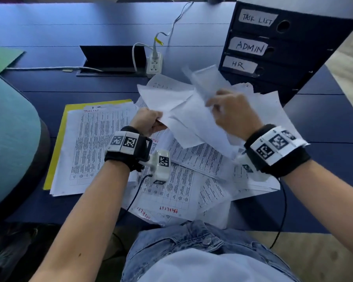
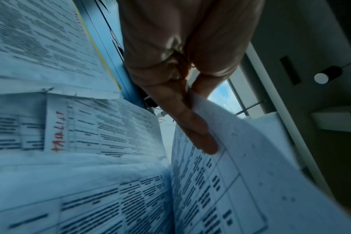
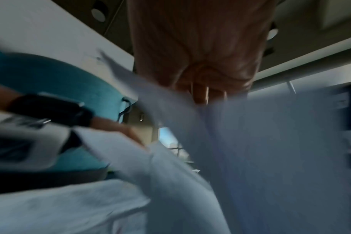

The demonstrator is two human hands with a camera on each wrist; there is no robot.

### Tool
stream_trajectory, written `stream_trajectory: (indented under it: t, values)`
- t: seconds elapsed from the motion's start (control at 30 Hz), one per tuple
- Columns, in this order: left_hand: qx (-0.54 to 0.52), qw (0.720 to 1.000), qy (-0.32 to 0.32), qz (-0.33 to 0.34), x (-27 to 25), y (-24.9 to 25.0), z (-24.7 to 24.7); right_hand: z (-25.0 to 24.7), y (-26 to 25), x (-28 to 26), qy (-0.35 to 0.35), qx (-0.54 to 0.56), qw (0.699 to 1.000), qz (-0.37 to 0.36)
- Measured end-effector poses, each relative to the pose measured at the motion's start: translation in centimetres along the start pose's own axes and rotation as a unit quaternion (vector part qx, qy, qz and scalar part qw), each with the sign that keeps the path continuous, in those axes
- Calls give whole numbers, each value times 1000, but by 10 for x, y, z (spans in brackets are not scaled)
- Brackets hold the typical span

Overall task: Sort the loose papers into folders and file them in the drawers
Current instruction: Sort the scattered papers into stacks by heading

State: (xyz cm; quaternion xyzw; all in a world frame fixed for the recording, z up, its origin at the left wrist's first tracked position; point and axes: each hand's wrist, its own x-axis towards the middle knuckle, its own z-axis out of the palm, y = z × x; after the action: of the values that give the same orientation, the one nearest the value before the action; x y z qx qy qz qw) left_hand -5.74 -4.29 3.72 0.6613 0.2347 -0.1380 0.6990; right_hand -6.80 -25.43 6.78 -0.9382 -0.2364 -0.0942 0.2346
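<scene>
A heap of loose printed papers covers the near middle of the blue desk. My left hand pinches the edge of several raised sheets, thumb and finger on the printed page. My right hand grips a lifted sheet, which is blurred in the right wrist view. To the left lies a yellow folder with a stack of task-list papers on it. A dark drawer unit labelled TASK LIST, ADMIN and HR stands at the back right.
A white power strip with cables sits beside an open cable hatch at mid desk. A green folder lies at the far left. A teal chair back stands close on the left.
</scene>
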Motion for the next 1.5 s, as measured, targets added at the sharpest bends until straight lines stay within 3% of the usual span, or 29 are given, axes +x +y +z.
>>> stream_trajectory:
  t: [0.1, 0.17, 0.3, 0.43, 0.57, 0.67, 0.8, 0.83, 0.9, 1.0, 1.1, 1.23, 1.37, 1.5]
  values:
    - [3, 1000, 6, 14, 2, 8, -2, 30, -7, -16, -218, -108, 970, 14]
    - [-8, 1000, 17, 14, 2, 10, -7, 48, -4, -26, -261, -190, 946, 19]
    - [-25, 999, 22, 14, -3, 10, -13, 54, 14, -28, -192, -150, 967, 70]
    - [-5, 998, 51, 27, -4, 5, -12, 17, 26, -3, -57, -27, 989, 131]
    - [-1, 989, 44, 139, -9, 6, 0, -19, 5, 20, 52, 99, 993, 38]
    - [18, 982, -2, 190, -11, 12, 12, -15, -18, 24, 51, 124, 991, -1]
    - [-47, 983, 42, 175, -18, 33, 20, -2, -36, 13, -116, 119, 986, -20]
    - [-73, 981, 36, 175, -19, 36, 19, 2, -36, 13, -109, 107, 988, -23]
    - [-101, 978, 5, 183, -24, 42, 18, 3, -35, 17, -26, 92, 995, -25]
    - [-91, 958, -14, 272, -26, 46, -1, -16, -26, 32, 16, 109, 994, -6]
    - [-11, 950, 45, 309, -18, 45, -38, -57, -20, 43, -26, 223, 974, -13]
    - [72, 949, -43, 303, -22, 59, -57, -89, -16, 56, -20, 320, 947, 6]
    - [145, 932, -55, 327, -32, 77, -48, -84, -10, 71, 70, 387, 918, 48]
    - [20, 952, -15, 306, -16, 65, -49, -60, 9, 65, 108, 441, 873, 180]
